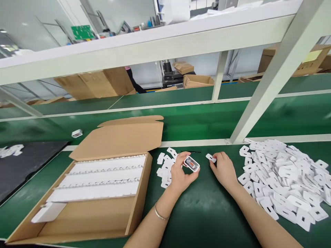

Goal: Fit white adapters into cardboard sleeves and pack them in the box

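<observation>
Between the thumb and fingers of my left hand [181, 175] is a small white plastic case [192, 164], its inner side up, with metal and orange parts showing inside. My right hand [224, 171] pinches a flat white plastic cover [211, 158] with a small slot, apart from the case. A small group of similar white pieces [164, 171] lies just left of my left hand. To the right of my right hand spreads a large heap of slotted white covers [287, 179]. A thin dark tool [192, 152] lies behind the case.
An open cardboard box [139, 193] on the left holds rows of white pieces. A black mat [28, 165] with white pieces lies beyond it, and a small white case [77, 133] sits behind. A slanting metal post [269, 89] and shelf beam [144, 48] frame the green bench.
</observation>
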Motion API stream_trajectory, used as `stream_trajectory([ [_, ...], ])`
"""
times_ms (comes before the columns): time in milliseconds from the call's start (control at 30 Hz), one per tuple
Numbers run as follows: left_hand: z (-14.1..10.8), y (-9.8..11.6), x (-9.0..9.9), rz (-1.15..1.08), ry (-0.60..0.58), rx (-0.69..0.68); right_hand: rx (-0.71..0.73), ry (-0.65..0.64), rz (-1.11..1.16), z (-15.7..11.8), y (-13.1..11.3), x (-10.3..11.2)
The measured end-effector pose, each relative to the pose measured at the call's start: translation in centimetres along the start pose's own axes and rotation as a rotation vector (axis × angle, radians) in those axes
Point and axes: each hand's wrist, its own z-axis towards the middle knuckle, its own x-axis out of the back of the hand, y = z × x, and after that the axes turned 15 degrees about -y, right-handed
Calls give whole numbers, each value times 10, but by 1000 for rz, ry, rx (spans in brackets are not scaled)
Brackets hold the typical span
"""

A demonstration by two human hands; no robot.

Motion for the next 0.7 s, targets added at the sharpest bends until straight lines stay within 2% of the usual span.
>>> stream_trajectory([
  [100, -1, -6, -2, -55, 33, -198, -1, 14, 44, -1, 1, 0],
  [167, -1, -9, -3, -79, 58, -264, -3, 22, 72, -2, 2, 1],
  [267, -1, -10, -4, -95, 67, -277, 22, 8, 124, -3, 5, 2],
  [433, -1, -6, -2, -79, 80, -224, 73, -6, 232, -1, 7, 6],
  [533, -2, -1, -4, -32, 31, -124, 82, 35, 303, -4, -1, 12],
  [600, -4, 3, -8, -31, -47, 42, 116, 120, 393, -8, -12, 19],
  [700, -6, 6, -17, -113, -139, 278, 248, 236, 524, -17, -32, 30],
])
